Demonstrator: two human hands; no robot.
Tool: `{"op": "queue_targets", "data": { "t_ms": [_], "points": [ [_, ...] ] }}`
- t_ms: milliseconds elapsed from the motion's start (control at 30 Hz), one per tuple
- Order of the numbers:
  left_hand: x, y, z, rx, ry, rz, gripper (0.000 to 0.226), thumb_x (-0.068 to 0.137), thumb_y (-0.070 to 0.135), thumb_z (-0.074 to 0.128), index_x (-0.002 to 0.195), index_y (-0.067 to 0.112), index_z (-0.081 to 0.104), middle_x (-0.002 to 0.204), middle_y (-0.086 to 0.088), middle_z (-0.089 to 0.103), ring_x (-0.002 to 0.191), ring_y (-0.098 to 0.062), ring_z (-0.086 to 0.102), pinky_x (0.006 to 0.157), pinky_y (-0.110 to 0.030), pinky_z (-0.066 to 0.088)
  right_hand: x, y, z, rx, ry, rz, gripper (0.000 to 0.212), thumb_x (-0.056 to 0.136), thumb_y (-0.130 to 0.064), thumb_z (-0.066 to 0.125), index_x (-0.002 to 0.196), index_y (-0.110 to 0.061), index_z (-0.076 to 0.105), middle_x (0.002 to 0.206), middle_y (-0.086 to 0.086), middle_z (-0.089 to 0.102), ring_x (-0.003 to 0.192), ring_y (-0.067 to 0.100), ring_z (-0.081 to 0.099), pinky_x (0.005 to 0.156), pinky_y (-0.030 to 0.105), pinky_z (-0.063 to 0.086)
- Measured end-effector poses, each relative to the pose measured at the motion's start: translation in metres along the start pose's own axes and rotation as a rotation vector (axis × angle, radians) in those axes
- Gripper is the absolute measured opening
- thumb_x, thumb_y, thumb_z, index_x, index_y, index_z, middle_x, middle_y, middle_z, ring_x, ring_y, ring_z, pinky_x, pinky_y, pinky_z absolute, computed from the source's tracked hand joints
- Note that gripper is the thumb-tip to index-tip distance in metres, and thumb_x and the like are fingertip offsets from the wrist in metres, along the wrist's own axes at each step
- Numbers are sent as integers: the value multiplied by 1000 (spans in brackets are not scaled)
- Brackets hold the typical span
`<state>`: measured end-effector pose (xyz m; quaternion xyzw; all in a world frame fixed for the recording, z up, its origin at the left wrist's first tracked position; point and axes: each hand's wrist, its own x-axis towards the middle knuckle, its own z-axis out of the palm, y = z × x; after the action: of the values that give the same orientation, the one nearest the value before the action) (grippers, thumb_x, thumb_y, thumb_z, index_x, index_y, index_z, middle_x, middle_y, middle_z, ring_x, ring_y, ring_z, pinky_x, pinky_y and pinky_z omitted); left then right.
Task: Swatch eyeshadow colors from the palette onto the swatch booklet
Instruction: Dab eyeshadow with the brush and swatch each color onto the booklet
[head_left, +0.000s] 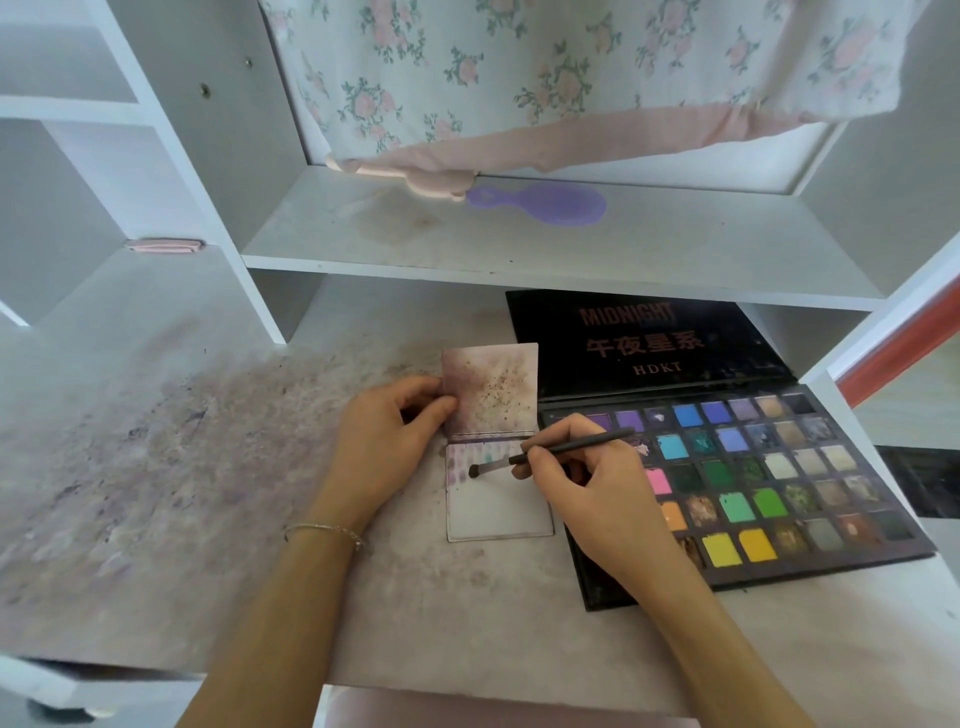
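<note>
Brush tip on booklet page.
Right hand pinches brush, hiding palette's left pans; left hand pinches booklet flap; swatches blurred.

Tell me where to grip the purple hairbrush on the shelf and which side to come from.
Take the purple hairbrush by its narrow handle, the left end. It lies flat with the wide oval head to the right, so the handle is the slimmer part to close fingers round. Come from the front and above; the pink cloth hem crowds the handle tip from behind and the left.
</note>
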<state>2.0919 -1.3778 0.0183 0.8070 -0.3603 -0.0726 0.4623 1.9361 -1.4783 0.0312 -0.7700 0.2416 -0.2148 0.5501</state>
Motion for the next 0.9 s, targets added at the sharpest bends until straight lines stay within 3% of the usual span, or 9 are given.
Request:
{"op": "queue_targets", "data": {
  "t_ms": [167,300,533,667,900],
  "points": [
    [0,-1,0,-11,2,-7,12,82,15,64,90,21,71,76,23,63,74,10,59,67,-1,40,0,1,0,-28,-2,17,13,82,-20,56,73,-29,56,73,7,68,72,23,64,63,35,52],
    [0,-2,1,0,16,-10,12,82,15,65,91,19,71,74,25,61,71,13,57,67,-1,40,0,1,0,-44,-5,3,14,84,-19,56,75,-30,56,74,2,69,73,15,64,64,26,52],
    [0,0,2,-5,24,-16,13,81,14,66,92,18,72,72,29,58,68,18,56,65,2,40,1,2,0,-55,-10,2,15,84,-17,55,75,-29,56,74,2,69,74,14,65,67,30,53],
    [0,0,1,-12,21,-10,12,81,14,66,91,17,72,70,29,57,68,20,55,64,3,38,0,2,0,-55,-19,0,13,82,-19,55,73,-29,56,74,7,68,75,24,64,68,39,53],
    [1,-1,2,-12,17,-18,13,81,16,66,93,18,72,72,29,58,70,19,56,66,3,39,0,1,0,-51,-17,-5,14,81,-19,55,72,-30,56,74,8,68,75,24,64,68,38,53]
  ]
}}
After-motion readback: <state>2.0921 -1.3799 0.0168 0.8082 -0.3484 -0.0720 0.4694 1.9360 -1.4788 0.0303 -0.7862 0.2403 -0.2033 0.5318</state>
